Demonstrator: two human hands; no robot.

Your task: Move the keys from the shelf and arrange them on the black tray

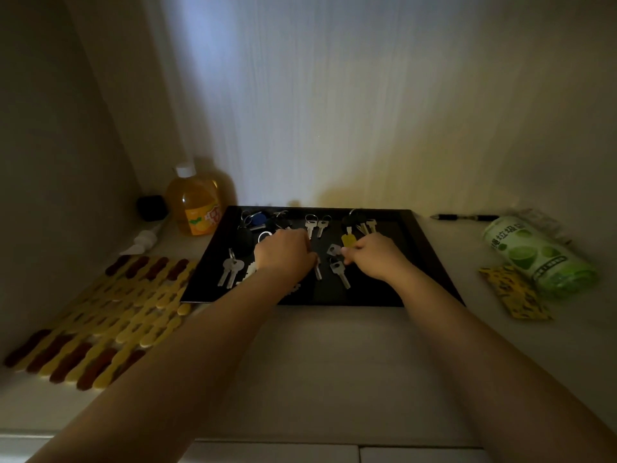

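The black tray (pixel 417 262) lies on the shelf against the back wall, with several keys spread over it. Bunches with a blue fob (pixel 261 218) and a black fob (pixel 245 240) lie at its back left. A yellow-tagged key (pixel 348 240) is at the back right, and a silver pair (pixel 228 270) at the left. My left hand (pixel 282 253) is curled over the tray's middle, its fingertips on the head of a silver key (pixel 318 273). My right hand (pixel 375 259) is curled too, its fingertips touching a small silver key (pixel 334 250) above another key (pixel 340 274).
An orange drink bottle (pixel 197 203) and a dark cube (pixel 152 207) stand at the back left. A white pump head (pixel 143 242) and a yellow-and-brown mat (pixel 110 315) lie left of the tray. On the right are a pen (pixel 464 217), a green roll (pixel 537 255) and a yellow card (pixel 514 292).
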